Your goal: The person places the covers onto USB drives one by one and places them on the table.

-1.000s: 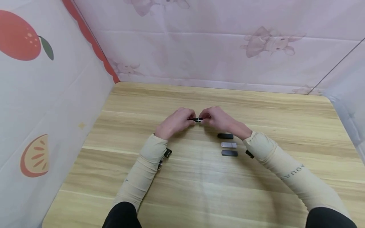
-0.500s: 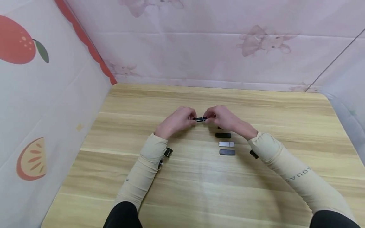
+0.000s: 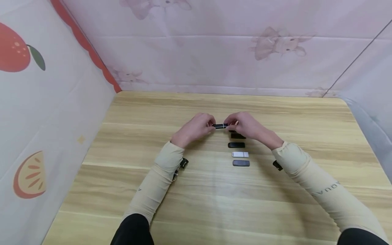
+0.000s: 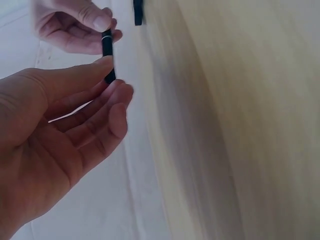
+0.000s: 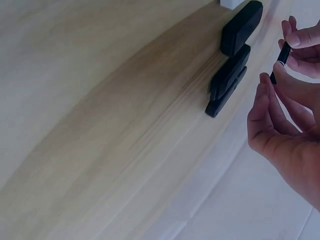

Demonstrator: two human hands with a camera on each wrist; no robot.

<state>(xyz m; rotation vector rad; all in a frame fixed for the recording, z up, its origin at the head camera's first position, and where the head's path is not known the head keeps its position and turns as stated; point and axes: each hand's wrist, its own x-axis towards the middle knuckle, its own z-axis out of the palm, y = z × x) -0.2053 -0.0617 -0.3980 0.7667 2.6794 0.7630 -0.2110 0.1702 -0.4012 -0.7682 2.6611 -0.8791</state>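
A slim black USB flash drive (image 3: 219,126) with a thin pale band is held above the table between both hands. My left hand (image 3: 197,127) pinches one end between thumb and fingers, as the left wrist view also shows. At the other end my right hand (image 3: 246,126) pinches it by thumb and fingertips. Below the right hand lies a column of flash drives: a black one (image 3: 238,135), another black one (image 3: 236,145), a silver-white one (image 3: 240,154) and a grey one (image 3: 241,163). Three dark ones show in the right wrist view, the farthest black drive (image 5: 226,95) being slimmest.
The wooden table (image 3: 153,109) meets a pink printed curtain (image 3: 214,61) at the back. A white sheet (image 3: 61,102) with fruit prints hangs at the left. Small black devices, such as the one at the left wrist (image 3: 183,163), sit by both wrists.
Both hands, still holding the flash drive, have shifted slightly right and away in the head view. More of the column on the table shows from under the right hand. The view has turned a little.
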